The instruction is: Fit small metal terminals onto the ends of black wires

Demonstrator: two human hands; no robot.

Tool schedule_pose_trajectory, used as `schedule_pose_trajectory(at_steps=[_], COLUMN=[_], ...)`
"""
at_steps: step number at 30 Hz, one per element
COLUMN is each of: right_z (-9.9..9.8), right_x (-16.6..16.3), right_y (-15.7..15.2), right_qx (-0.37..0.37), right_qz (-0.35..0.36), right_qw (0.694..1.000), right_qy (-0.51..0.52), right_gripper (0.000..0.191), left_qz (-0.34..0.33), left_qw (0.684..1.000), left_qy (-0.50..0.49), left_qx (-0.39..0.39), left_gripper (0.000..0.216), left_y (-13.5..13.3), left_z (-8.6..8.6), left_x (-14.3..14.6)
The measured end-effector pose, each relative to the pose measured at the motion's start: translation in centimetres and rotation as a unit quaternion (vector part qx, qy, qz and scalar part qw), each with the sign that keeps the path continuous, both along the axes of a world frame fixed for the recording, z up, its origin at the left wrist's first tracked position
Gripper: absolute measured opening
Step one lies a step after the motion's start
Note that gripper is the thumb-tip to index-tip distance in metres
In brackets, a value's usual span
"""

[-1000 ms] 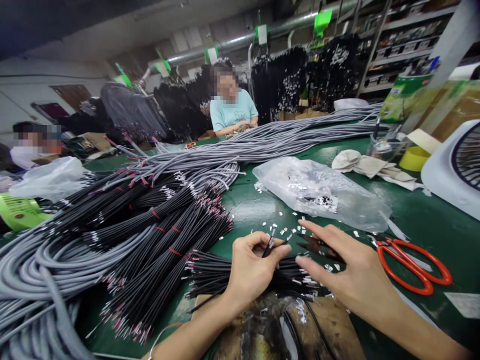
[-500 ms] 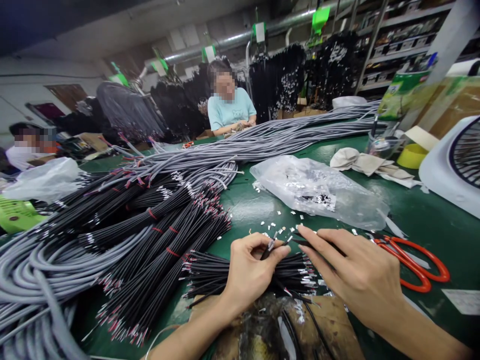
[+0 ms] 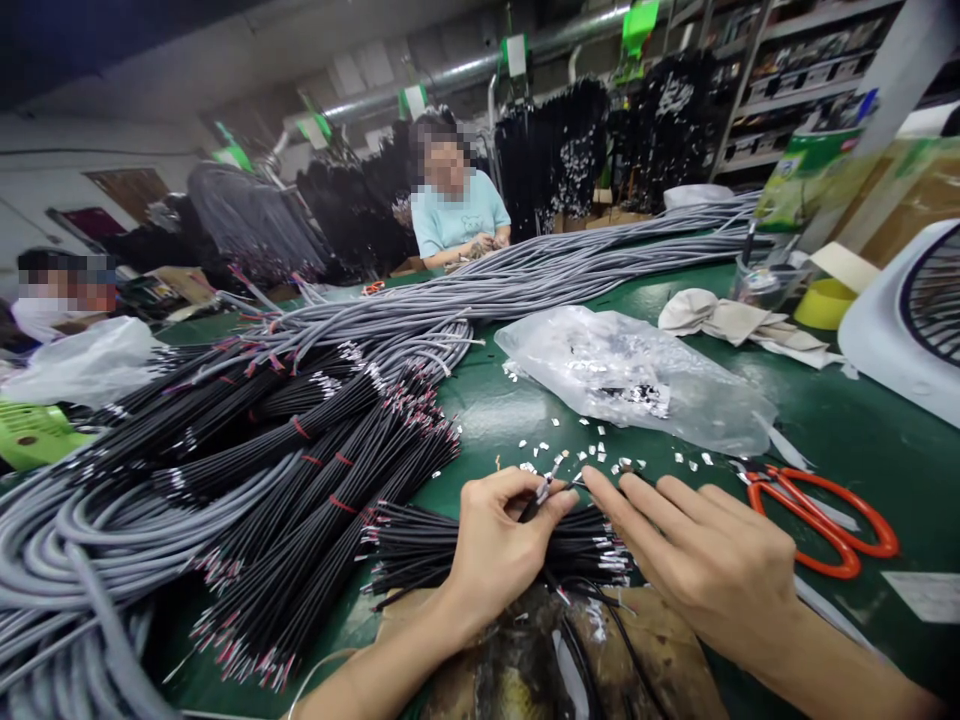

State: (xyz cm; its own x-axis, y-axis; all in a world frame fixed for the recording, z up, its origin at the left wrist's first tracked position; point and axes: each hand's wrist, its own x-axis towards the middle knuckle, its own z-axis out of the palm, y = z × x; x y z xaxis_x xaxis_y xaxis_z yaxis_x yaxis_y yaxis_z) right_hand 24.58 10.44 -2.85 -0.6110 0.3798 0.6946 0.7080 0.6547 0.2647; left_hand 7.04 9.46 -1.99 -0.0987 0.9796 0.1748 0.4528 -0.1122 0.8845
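My left hand (image 3: 499, 535) is closed in a pinch around a short black cable (image 3: 531, 508), whose pale stripped end points up and right past the fingertips. Its thumb and index finger press together near the tip. My right hand (image 3: 701, 550) reaches in from the right, its index fingertip at the cable end. Dark tweezers (image 3: 632, 466) are gripped in it, mostly hidden behind the fingers. Below both hands lies a bundle of black cables (image 3: 420, 545) with red and white wire ends. Small white labels (image 3: 536, 450) are scattered just beyond the hands.
Red-handled scissors (image 3: 840, 520) lie to the right. A clear plastic bag (image 3: 592, 365) sits ahead. Bundled black cables (image 3: 300, 530) and coiled grey cables (image 3: 90, 540) fill the left. A fan (image 3: 892, 320) stands at right. A co-worker (image 3: 461, 215) sits across the table.
My right hand has shifted slightly left, its index fingertip now against the cable end. The tweezers' dark tips, visible before, are now hidden. My left hand keeps its pinch.
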Motion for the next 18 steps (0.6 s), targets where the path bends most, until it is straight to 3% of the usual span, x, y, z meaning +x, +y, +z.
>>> schedule_pose_trajectory(at_steps=[2,5,10,13,18], right_z=[-0.1,0.0,0.6,0.6,0.3], right_x=[0.0,-0.1,-0.5,-0.9,-1.6], right_y=[0.0,0.2,0.9,1.1,1.0], right_qx=[-0.025,-0.136,-0.342,-0.39,-0.464], right_qz=[0.007,0.018,0.085,0.124,0.097], right_qw=[1.0,0.985,0.893,0.863,0.821], right_qy=[0.005,0.103,0.279,0.296,0.318], right_gripper=[0.03,0.027,0.018,0.011,0.021], left_qz=[-0.016,-0.054,-0.113,-0.135,-0.096], left_qw=[1.0,0.999,0.992,0.987,0.99], left_qy=[0.013,0.008,-0.017,-0.035,-0.077], left_qx=[0.004,0.003,-0.047,-0.077,-0.073], left_gripper=[0.022,0.021,0.03,0.034,0.017], left_y=[0.0,0.0,-0.1,-0.2,-0.4], left_z=[0.0,0.1,0.6,0.9,0.8], left_x=[-0.1,-0.4,-0.5,-0.4,-0.3])
